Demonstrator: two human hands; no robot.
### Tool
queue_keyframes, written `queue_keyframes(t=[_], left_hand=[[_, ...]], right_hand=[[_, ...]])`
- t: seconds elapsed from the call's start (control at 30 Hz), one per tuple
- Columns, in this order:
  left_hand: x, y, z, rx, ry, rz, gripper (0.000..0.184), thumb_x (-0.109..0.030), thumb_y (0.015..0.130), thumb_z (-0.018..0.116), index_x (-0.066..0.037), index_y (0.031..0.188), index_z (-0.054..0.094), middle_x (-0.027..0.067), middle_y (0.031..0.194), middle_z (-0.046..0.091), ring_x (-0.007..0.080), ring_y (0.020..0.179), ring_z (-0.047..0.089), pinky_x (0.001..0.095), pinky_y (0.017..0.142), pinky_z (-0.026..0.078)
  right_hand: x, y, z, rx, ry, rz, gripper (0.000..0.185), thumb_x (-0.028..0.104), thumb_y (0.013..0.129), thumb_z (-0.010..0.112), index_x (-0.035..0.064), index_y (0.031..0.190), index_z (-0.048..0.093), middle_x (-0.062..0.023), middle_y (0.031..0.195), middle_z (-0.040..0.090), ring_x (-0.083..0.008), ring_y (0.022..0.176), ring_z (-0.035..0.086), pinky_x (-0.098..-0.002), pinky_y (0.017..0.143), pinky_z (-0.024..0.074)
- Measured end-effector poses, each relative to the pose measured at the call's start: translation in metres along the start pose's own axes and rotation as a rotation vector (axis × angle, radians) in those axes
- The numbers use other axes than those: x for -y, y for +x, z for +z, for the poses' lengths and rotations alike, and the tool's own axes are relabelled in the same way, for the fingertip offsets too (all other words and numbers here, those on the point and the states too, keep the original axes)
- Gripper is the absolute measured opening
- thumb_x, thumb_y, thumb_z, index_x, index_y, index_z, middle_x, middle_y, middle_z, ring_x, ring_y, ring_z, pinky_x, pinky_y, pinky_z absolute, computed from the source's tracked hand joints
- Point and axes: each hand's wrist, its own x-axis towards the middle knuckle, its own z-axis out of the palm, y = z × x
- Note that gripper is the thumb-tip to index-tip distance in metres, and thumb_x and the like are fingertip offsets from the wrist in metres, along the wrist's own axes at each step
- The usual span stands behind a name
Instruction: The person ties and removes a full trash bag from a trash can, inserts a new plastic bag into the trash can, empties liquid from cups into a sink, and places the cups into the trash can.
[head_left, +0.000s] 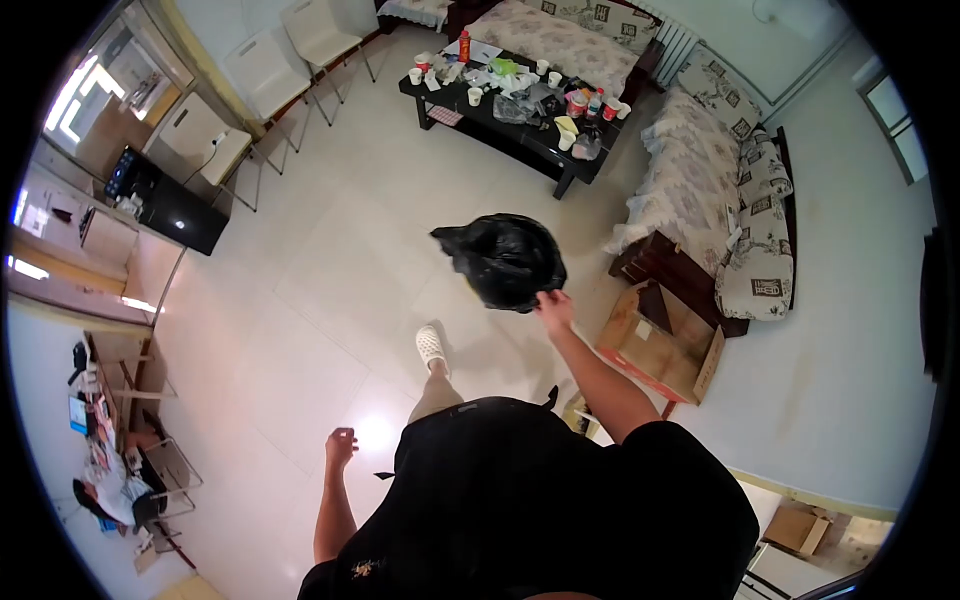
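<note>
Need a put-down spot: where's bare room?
Free: pale tiled floor between the black plastic bag and white metal-legged chairs, and between bag and low black table. Crowded: that tabletop, with white cups and crumpled plastic; floor right of the bag, under an open brown cardboard box.

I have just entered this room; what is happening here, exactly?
A person is standing and holding a black plastic bag by its edge with the right hand, out in front above the tiled floor. The left hand is away from the bag, with nothing visible in it. Farther ahead, the black coffee table is cluttered with cups, bottles and crumpled plastic. An open cardboard box lies near the patterned sofa.
</note>
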Motion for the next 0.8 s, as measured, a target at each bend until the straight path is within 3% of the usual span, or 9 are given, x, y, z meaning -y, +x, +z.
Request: queue_keyframes(t=[0.2, 0.3, 0.4, 0.53, 0.63, 0.67, 0.77, 0.8], left_hand=[[-0.163, 0.157, -0.030, 0.124, 0.078, 0.256, 0.034, -0.032, 0.098, 0.061, 0.000, 0.109, 0.067, 0.0156, 0.084, 0.074, 0.0221, 0.063, 0.072, 0.0332, 0.059, 0.058], [-0.265, 0.242, -0.041, 0.144, 0.287, 0.474, 0.033, -0.033, 0.097, 0.062, -0.002, 0.105, 0.068, 0.0162, 0.083, 0.074, 0.0232, 0.064, 0.072, 0.0361, 0.063, 0.058], [-0.390, 0.296, -0.042, 0.169, 0.305, 0.528, 0.032, -0.034, 0.096, 0.063, -0.004, 0.105, 0.068, 0.0164, 0.085, 0.074, 0.0239, 0.066, 0.072, 0.0371, 0.065, 0.057], [-0.520, 0.384, -0.021, 0.170, 0.411, 0.659, 0.025, -0.030, 0.095, 0.067, -0.007, 0.104, 0.068, 0.0160, 0.089, 0.074, 0.0302, 0.080, 0.073, 0.0401, 0.070, 0.058], [-0.597, 0.422, 0.004, 0.152, 0.462, 0.627, 0.023, -0.027, 0.093, 0.068, -0.007, 0.104, 0.069, 0.0156, 0.090, 0.074, 0.0316, 0.085, 0.073, 0.0412, 0.074, 0.058], [-0.620, 0.433, 0.014, 0.142, 0.481, 0.570, 0.026, -0.029, 0.092, 0.070, -0.006, 0.105, 0.068, 0.0170, 0.089, 0.074, 0.0321, 0.085, 0.073, 0.0413, 0.075, 0.057], [-0.681, 0.461, 0.044, 0.144, 0.575, 0.664, 0.032, -0.033, 0.090, 0.072, -0.007, 0.107, 0.067, 0.0174, 0.086, 0.074, 0.0333, 0.085, 0.072, 0.0428, 0.075, 0.057], [-0.704, 0.473, 0.051, 0.156, 0.621, 0.650, 0.034, -0.034, 0.089, 0.072, -0.007, 0.109, 0.067, 0.0174, 0.085, 0.074, 0.0339, 0.084, 0.072, 0.0437, 0.075, 0.057]], right_hand=[[0.075, 0.065, 0.011, -0.307, 0.039, 0.119, 0.020, 0.016, 0.085, 0.072, 0.0012, 0.082, 0.059, -0.0087, 0.086, 0.063, -0.0223, 0.075, 0.066, -0.0385, 0.069, 0.0643], [0.098, 0.105, 0.027, -0.393, 0.005, 0.126, 0.020, 0.015, 0.085, 0.071, 0.0008, 0.083, 0.058, -0.0095, 0.086, 0.063, -0.0233, 0.075, 0.066, -0.0382, 0.069, 0.0648], [0.100, 0.157, 0.042, -0.479, 0.061, 0.122, 0.021, 0.016, 0.086, 0.071, -0.0006, 0.079, 0.059, -0.0085, 0.077, 0.060, -0.0211, 0.069, 0.065, -0.0354, 0.060, 0.0644], [0.122, 0.231, 0.078, -0.483, 0.068, 0.147, 0.021, 0.015, 0.087, 0.071, 0.0000, 0.086, 0.056, -0.0087, 0.083, 0.062, -0.0218, 0.071, 0.066, -0.0363, 0.065, 0.0651], [0.110, 0.320, 0.098, -0.457, 0.119, 0.174, 0.022, 0.015, 0.088, 0.071, -0.0008, 0.090, 0.057, -0.0090, 0.084, 0.062, -0.0219, 0.071, 0.066, -0.0359, 0.066, 0.0646], [0.117, 0.350, 0.110, -0.442, 0.133, 0.166, 0.021, 0.015, 0.088, 0.071, -0.0008, 0.090, 0.057, -0.0091, 0.084, 0.063, -0.0219, 0.070, 0.067, -0.0357, 0.066, 0.0644], [0.124, 0.400, 0.123, -0.395, 0.128, 0.145, 0.020, 0.016, 0.088, 0.071, -0.0006, 0.090, 0.059, -0.0094, 0.086, 0.064, -0.0215, 0.070, 0.067, -0.0358, 0.066, 0.0636], [0.140, 0.414, 0.130, -0.361, 0.167, 0.228, 0.019, 0.015, 0.089, 0.070, -0.0004, 0.090, 0.060, -0.0094, 0.088, 0.064, -0.0213, 0.071, 0.068, -0.0357, 0.069, 0.0635]])
